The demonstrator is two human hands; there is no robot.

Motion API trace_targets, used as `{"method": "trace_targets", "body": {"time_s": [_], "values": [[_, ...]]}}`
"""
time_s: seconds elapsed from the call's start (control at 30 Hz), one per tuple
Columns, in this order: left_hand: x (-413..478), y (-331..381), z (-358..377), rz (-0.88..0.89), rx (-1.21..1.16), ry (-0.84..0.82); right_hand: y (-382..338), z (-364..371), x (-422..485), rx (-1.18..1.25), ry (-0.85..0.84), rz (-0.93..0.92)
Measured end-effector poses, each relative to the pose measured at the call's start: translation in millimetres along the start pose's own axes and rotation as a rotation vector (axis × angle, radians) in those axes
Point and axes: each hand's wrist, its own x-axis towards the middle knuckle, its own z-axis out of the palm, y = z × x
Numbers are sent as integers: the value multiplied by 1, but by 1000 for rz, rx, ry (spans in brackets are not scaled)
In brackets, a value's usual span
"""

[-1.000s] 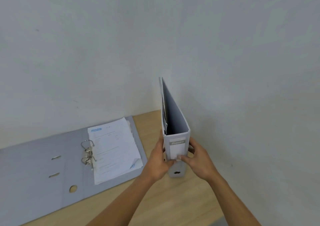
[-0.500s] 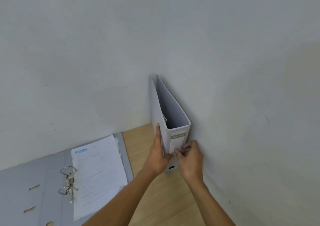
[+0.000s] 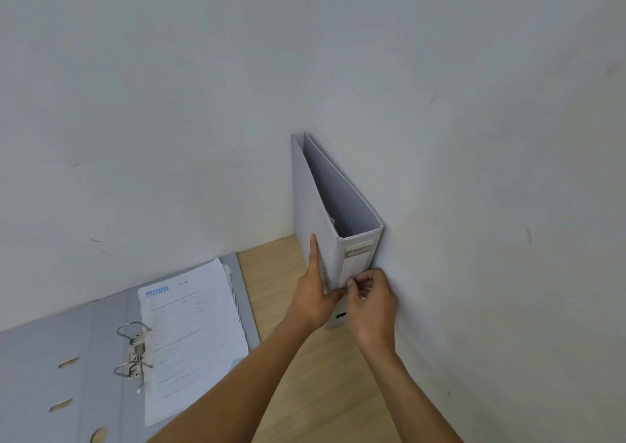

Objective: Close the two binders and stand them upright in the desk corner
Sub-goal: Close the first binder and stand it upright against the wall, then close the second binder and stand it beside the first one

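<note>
Two hands steady the upright binder (image 3: 310, 212) in the desk corner (image 3: 271, 259) at one o'clock: left hand (image 3: 313, 298) flat against its cover, right hand (image 3: 371, 302) pinching the spine. Covers gape; released, it may tip toward the open binder (image 3: 61, 347) at eight o'clock.

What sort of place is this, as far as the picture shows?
Most likely an office or study corner. A light wooden desk top meets plain white walls; one grey lever-arch binder stands upright in the corner, and a second grey binder lies open with printed paper sheets.
</note>
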Motion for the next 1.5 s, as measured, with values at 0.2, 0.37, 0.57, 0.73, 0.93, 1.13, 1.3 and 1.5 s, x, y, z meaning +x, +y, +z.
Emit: {"method": "trace_targets", "body": {"time_s": [0.2,0.37,0.57,0.73,0.93,1.13,1.3,1.5], "values": [[2,4,8,-97,13,2,-5,-3,-10,35,-35,23],[-3,-5,-5,-129,50,-60,-11,-8,-13,12,-66,21],[-31,-25,-31,-135,26,69,-26,10,-33,50,-193,-36],[-79,-59,-81,-200,-49,195,-35,52,-68,102,-233,-50],[-140,-114,-142,-299,-118,285,-42,85,-86,100,-154,-13],[-179,-150,-186,-326,-138,278,-49,84,-84,43,-65,59],[-209,-171,-225,-347,-152,274,-62,124,-138,12,-183,36],[-261,-225,-291,-469,-217,392,-69,195,-209,7,-401,53]]}}
